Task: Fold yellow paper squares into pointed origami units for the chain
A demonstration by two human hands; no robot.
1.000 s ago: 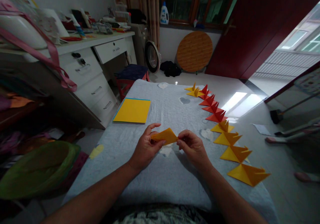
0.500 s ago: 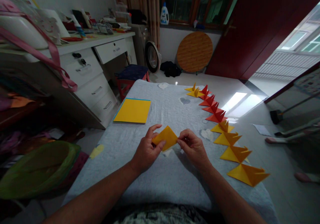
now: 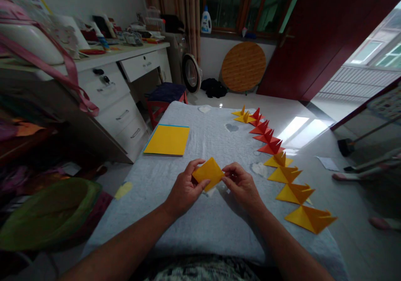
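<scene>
Head view: nearest, a pale blue cloth (image 3: 184, 237) covers the work surface, with a green bin (image 3: 62, 231) on the floor at near left, its inside too dim to read. Over the cloth's middle, the left hand (image 3: 187, 186) pinches a folded yellow paper (image 3: 208, 173) between thumb and fingers; the right hand (image 3: 240, 183) pinches its right corner. Folded yellow figures (image 3: 294, 193) and red figures (image 3: 267, 137) line the right edge. Farther left lies a square paper stack (image 3: 168, 140), yellow on top. Beyond stand a stool (image 3: 166, 91) and an open-doored washing machine (image 3: 176, 57).
</scene>
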